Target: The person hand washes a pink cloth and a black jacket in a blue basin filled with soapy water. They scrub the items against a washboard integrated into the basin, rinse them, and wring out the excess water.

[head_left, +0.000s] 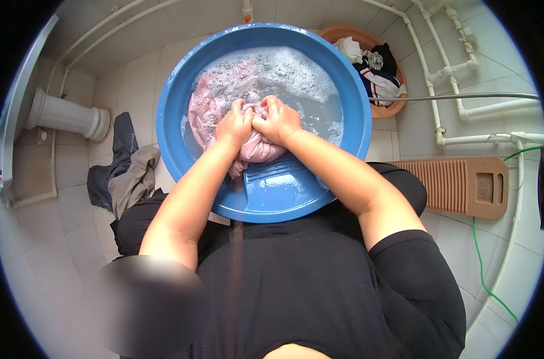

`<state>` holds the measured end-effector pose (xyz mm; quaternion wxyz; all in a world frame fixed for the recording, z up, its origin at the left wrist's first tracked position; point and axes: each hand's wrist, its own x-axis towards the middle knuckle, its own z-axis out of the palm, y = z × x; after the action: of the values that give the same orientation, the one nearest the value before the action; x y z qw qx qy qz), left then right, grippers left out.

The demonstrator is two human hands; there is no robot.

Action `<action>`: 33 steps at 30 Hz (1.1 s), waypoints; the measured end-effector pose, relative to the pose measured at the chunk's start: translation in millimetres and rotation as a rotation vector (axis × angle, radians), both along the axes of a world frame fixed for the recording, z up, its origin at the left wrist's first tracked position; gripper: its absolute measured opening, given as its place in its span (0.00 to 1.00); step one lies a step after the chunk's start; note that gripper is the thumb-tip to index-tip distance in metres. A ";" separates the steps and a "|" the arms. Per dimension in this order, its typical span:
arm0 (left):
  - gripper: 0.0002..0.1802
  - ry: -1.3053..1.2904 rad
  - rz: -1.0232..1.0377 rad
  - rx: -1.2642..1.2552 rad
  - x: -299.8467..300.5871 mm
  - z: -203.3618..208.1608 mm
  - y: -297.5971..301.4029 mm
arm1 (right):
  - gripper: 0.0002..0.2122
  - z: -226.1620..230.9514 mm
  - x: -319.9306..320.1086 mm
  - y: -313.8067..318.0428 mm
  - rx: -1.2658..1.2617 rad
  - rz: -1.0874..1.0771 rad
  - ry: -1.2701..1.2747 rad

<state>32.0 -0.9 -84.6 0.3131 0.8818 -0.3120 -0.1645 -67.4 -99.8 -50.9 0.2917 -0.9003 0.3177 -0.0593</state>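
A large blue basin [179,161] stands in front of me with soapy water [308,90] in it. Soaked pink cloth [203,110], its exact kind of garment unclear, lies bunched in the left and middle of the water. My left hand [235,127] and my right hand [276,122] are side by side, both closed on the pink cloth, gathering it between them. Part of the cloth rests against the ribbed blue washboard section [281,179] at the basin's near side. Some fingertips are hidden in the folds.
An orange-brown basin [402,81] with clothes [376,72] stands at the far right. Beside my right knee lies a brown washboard [445,185]. Dark trousers [119,146] and a grey-beige cloth [134,176] lie on the left floor. White pipes [430,84] and a green hose [481,269] run along the right.
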 end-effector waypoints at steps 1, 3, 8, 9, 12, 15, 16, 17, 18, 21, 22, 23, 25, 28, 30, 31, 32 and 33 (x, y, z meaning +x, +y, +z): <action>0.24 -0.084 -0.062 -0.004 2.1 -3.6 -5.7 | 0.28 -11.4 0.0 -4.1 -0.104 -0.064 -0.050; 0.25 -0.246 -0.151 -0.003 7.2 -15.8 0.4 | 0.31 -14.0 -3.3 -10.4 -0.222 0.009 0.001; 0.19 0.499 -0.282 -0.292 0.7 23.9 27.8 | 0.20 17.6 -34.3 -16.2 0.280 0.324 -0.151; 0.17 0.173 -0.308 -0.417 -10.0 18.3 38.2 | 0.17 16.7 -46.8 -7.2 0.199 0.378 -0.305; 0.15 -0.030 -0.255 -0.420 -57.7 60.1 55.5 | 0.13 44.1 -79.5 23.5 -0.096 0.430 -0.505; 0.13 -0.106 -0.251 -0.375 -77.0 49.2 51.4 | 0.10 28.5 -92.4 39.6 -0.196 0.386 -0.399; 0.13 -0.107 -0.258 -0.324 -72.3 44.4 47.8 | 0.10 24.5 -86.5 39.0 -0.188 0.383 -0.425; 0.14 -0.117 -0.263 -0.276 -63.9 39.1 42.5 | 0.11 20.6 -72.2 32.9 -0.184 0.382 -0.460; 0.16 -0.062 -0.218 -0.258 -54.5 28.7 35.7 | 0.13 21.2 -57.8 25.2 -0.017 0.354 -0.167; 0.21 0.034 -0.009 0.017 -25.8 19.0 8.7 | 0.19 17.1 -26.2 -11.7 0.486 0.219 0.014; 0.21 -0.002 0.031 0.045 -23.6 19.3 2.0 | 0.21 -0.2 -22.7 -12.6 0.360 0.089 -0.066; 0.23 -0.034 0.071 0.074 -27.0 27.6 -1.8 | 0.24 -1.7 -22.7 -8.5 0.236 -0.043 -0.142; 0.24 0.139 -0.121 -0.039 -28.2 27.0 14.3 | 0.26 10.8 -32.5 -14.4 0.203 0.212 -0.002; 0.16 -0.090 -0.157 -0.259 -71.1 38.0 53.1 | 0.20 11.0 -69.8 12.6 0.050 0.327 -0.314; 0.11 -0.180 -0.250 -0.354 -91.3 46.6 66.1 | 0.16 26.2 -85.0 29.3 -0.154 0.445 -0.485; 0.10 -0.210 -0.216 -0.370 -95.3 47.5 61.8 | 0.15 29.7 -91.3 36.2 -0.163 0.429 -0.448; 0.11 -0.121 -0.242 -0.309 -87.9 44.1 57.1 | 0.15 23.9 -89.9 35.0 -0.207 0.417 -0.435; 0.12 -0.032 -0.267 -0.248 -74.7 38.4 47.4 | 0.15 16.7 -81.6 29.9 -0.251 0.404 -0.422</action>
<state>-42.8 46.4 -46.1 0.3898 0.7898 -0.4490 -0.1508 -149.0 -69.9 -34.1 0.2434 -0.9420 0.0551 -0.2242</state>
